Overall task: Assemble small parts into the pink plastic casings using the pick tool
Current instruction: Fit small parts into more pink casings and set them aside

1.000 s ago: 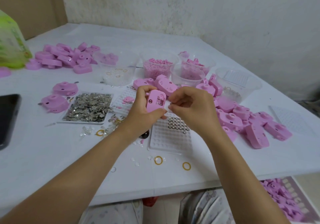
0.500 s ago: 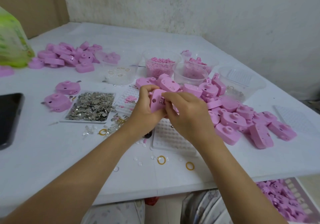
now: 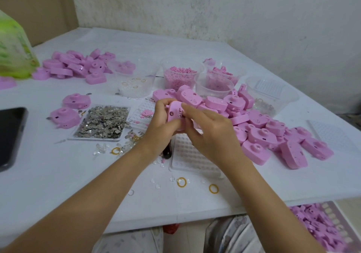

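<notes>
Left hand (image 3: 160,123) fingers curl round the pink rounded plastic casing (image 3: 173,114) — right hand (image 3: 213,133) fingers pinch its edge, right beside the left thumb.

Head view, down over table (image 3: 58,184)

L hand (image 3: 162,123) grips pink casing (image 3: 174,114), R hand (image 3: 211,133) pinching it
</notes>
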